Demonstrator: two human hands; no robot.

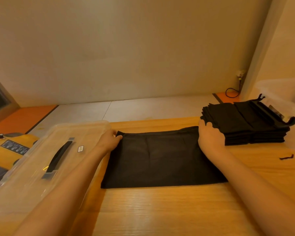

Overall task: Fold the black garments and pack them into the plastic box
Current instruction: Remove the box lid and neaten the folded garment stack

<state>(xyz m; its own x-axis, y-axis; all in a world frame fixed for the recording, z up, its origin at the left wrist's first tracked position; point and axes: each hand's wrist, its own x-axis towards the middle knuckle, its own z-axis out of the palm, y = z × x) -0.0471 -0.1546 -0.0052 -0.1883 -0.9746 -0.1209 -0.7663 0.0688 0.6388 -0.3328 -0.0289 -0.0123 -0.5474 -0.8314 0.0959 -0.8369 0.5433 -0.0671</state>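
Observation:
A black garment (160, 159) lies spread flat on the wooden table (160, 210). My left hand (109, 139) pinches its far left corner between thumb and fingers. My right hand (209, 135) grips its far right corner, right beside a stack of folded black garments (249, 123). At the left lies a clear plastic box lid (32, 167) with a black handle. A clear plastic box (283, 92) stands at the far right behind the stack.
A yellow device (12, 147) with knobs shows under the lid at the left. A short dark string (287, 157) lies on the table at the right. A black cable (232, 92) hangs from a wall socket. Beyond the table edge is a floor drop.

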